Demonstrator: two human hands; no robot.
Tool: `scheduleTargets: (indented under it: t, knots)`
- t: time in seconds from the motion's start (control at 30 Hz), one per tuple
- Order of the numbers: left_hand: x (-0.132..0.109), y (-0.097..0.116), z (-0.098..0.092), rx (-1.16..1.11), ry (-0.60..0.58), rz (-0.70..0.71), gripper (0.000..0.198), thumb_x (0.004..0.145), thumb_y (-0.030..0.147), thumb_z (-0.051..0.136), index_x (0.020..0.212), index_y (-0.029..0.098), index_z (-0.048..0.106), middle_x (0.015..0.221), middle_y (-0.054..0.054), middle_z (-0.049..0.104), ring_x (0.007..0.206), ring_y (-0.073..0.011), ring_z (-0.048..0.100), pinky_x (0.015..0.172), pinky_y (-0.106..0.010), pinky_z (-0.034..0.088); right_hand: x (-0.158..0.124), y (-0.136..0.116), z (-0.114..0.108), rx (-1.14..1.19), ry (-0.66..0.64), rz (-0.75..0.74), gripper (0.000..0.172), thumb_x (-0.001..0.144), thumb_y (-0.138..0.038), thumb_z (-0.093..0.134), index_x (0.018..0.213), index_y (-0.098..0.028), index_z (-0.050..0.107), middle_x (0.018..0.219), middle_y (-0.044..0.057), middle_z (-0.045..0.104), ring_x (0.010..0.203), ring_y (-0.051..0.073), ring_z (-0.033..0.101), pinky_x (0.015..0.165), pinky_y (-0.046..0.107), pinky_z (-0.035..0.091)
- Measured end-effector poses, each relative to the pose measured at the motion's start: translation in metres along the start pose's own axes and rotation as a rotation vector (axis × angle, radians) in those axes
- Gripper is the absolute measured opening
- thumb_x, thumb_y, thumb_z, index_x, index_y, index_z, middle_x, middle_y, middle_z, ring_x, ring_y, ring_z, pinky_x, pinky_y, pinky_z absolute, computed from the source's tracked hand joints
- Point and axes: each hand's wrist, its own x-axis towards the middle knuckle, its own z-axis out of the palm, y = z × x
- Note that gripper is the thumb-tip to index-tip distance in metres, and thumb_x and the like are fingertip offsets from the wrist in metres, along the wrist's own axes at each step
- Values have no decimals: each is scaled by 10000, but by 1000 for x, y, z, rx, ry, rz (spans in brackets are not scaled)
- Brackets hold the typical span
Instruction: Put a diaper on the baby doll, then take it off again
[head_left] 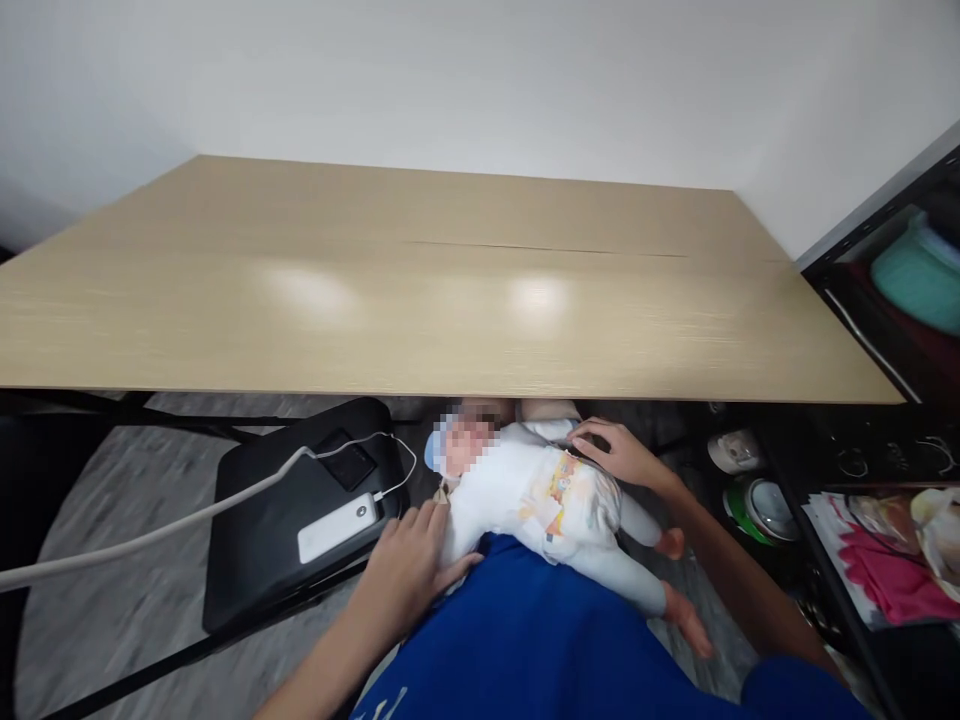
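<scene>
A baby doll (499, 485) in white clothing and a printed diaper (570, 490) lies on its side across my lap, below the table's front edge. Its blue-capped head is to the left and blurred out; its bare feet point right. My left hand (416, 550) curls around the doll's arm and shoulder, thumb stretched along its near side. At the far side of the diaper, my right hand (619, 455) rests against the doll's hip, fingers extended and thumb apart from them.
A wooden table (450, 320) spans the view ahead. To the left a black stool (255, 560) carries a white power bank (337, 528) with a cable (225, 503) running off left. On the right, a dark shelf holds a pink cloth (892, 575), cans (772, 510) and a teal item (919, 270).
</scene>
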Motion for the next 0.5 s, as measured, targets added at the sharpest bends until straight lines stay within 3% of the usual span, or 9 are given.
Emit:
scheduleTargets:
  t: [0.1,0.17,0.3,0.4,0.5]
  knots:
    - [13,22,-18,95,228,122,566,1040,662,620,1272,155,712,1288,-241,752,1129,-454,707,937,-550,550,-21,-16,2,19,-34,67,276,1068,-487,657,1114,-291,846,1140,52,852,1041,294,779,943,460,607]
    - [32,43,-26,-39,267,306,474,1112,557,577,1407,199,671,1392,-192,726,1238,-400,687,1036,-529,538,-26,-23,9,27,9,100,256,1037,-493,695,1102,-296,844,1118,40,853,1020,286,774,902,435,605]
    - [75,72,-23,-323,82,666,366,1131,477,601,1418,262,677,1416,-122,728,1285,-318,660,1110,-473,515,-15,-14,25,-70,141,88,289,1038,-466,654,897,-262,802,921,39,816,917,257,743,868,409,578]
    - [94,74,-18,-392,1,725,304,1110,461,645,1307,245,729,1336,-115,750,1225,-305,657,1078,-459,515,-2,7,24,-141,197,68,306,1036,-425,633,838,-237,770,848,33,772,794,221,712,778,359,549]
    - [97,68,-20,-466,-39,749,231,1107,431,655,1198,243,755,1252,-102,766,1194,-281,658,1076,-429,508,2,25,16,-170,245,90,296,1034,-417,631,863,-220,771,835,37,751,736,212,685,734,347,527]
